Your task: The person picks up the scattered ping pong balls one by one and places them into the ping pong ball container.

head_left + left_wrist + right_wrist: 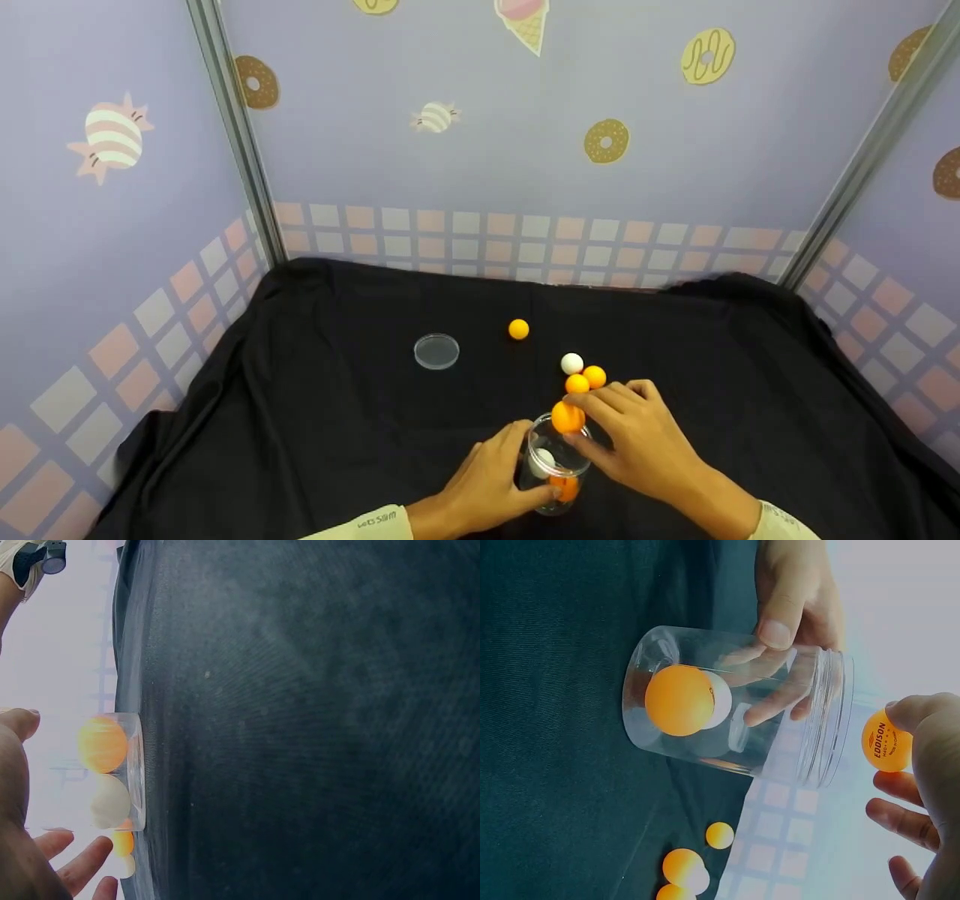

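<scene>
My left hand [484,480] grips the side of a clear plastic jar [772,742] that stands upright on black cloth. Inside it lie a white ping-pong ball [541,463] and an orange ping-pong ball [679,700], both low near the bottom. Over the jar's open mouth, my right hand [645,439] pinches another orange ping-pong ball [885,741] between thumb and fingers; printed lettering faces the right wrist camera. In the left wrist view, the thumb and fingers of the left hand [22,802] spread about the jar, partly cut off by the frame.
Just beyond the right hand sit a white ball [572,364] and two orange balls [595,376] close together. A single orange ball [518,329] lies farther back. Left of it rests a round clear lid [436,352]. Patterned panels [480,165] enclose the cloth-covered table [360,420].
</scene>
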`<state>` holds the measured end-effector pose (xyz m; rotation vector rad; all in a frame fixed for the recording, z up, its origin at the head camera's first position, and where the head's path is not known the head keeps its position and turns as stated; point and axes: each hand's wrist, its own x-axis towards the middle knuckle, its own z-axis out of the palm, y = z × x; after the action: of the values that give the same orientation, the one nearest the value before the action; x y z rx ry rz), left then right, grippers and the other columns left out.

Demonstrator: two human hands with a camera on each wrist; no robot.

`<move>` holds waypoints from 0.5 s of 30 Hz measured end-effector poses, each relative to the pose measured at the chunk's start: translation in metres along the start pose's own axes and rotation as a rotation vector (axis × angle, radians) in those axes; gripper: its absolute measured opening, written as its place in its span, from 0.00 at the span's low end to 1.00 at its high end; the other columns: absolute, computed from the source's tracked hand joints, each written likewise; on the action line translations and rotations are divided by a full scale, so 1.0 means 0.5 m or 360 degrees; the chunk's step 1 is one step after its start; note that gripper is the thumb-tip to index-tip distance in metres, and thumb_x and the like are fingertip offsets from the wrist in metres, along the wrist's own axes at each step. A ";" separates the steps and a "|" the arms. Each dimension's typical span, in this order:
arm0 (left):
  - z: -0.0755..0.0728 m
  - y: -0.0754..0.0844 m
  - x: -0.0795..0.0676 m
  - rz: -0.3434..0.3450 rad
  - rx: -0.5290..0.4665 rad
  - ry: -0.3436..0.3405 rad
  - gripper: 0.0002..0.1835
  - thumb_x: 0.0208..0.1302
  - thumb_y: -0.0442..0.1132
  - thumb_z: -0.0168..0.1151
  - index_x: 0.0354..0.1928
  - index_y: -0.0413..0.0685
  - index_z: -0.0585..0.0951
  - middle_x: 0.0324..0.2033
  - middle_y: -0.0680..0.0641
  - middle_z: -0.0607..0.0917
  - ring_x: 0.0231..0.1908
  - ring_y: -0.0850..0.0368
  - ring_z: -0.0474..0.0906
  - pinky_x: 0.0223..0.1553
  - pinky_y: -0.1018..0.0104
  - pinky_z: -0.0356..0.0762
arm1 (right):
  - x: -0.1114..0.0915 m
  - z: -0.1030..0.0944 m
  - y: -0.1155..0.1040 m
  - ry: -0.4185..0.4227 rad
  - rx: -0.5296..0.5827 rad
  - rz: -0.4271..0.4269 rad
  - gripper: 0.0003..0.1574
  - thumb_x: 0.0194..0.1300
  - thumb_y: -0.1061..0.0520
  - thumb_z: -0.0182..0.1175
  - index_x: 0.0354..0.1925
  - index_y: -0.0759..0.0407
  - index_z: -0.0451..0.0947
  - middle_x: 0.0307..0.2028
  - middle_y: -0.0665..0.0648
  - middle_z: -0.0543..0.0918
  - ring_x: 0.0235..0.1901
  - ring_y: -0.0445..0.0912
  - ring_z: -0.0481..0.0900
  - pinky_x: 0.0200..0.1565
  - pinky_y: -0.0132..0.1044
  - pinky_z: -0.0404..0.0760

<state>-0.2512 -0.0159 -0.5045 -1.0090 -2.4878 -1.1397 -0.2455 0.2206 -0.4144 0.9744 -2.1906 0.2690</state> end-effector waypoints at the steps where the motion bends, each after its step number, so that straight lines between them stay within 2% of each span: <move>1: 0.000 0.000 0.000 0.0002 -0.0002 -0.0001 0.38 0.59 0.61 0.72 0.65 0.51 0.70 0.51 0.51 0.83 0.48 0.64 0.82 0.48 0.69 0.83 | 0.000 0.000 0.000 0.0005 0.0000 -0.0003 0.29 0.53 0.45 0.78 0.53 0.45 0.83 0.45 0.43 0.86 0.37 0.38 0.78 0.43 0.44 0.69; 8: 0.001 0.000 -0.001 -0.0021 0.0009 -0.0011 0.39 0.60 0.63 0.70 0.65 0.50 0.70 0.52 0.51 0.82 0.48 0.63 0.82 0.48 0.68 0.83 | -0.006 0.002 0.002 -0.0077 0.0002 0.0061 0.27 0.57 0.42 0.75 0.53 0.44 0.83 0.45 0.42 0.87 0.39 0.37 0.78 0.45 0.41 0.70; 15: -0.001 0.001 -0.002 -0.0029 0.0042 -0.0017 0.40 0.60 0.65 0.68 0.66 0.49 0.70 0.52 0.50 0.83 0.48 0.62 0.82 0.49 0.66 0.83 | -0.007 0.006 0.002 -0.0079 0.0016 0.0059 0.27 0.56 0.42 0.76 0.53 0.44 0.83 0.45 0.42 0.87 0.39 0.37 0.79 0.45 0.42 0.70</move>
<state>-0.2500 -0.0165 -0.5043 -0.9903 -2.5184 -1.1066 -0.2460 0.2222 -0.4189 0.9564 -2.2559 0.2762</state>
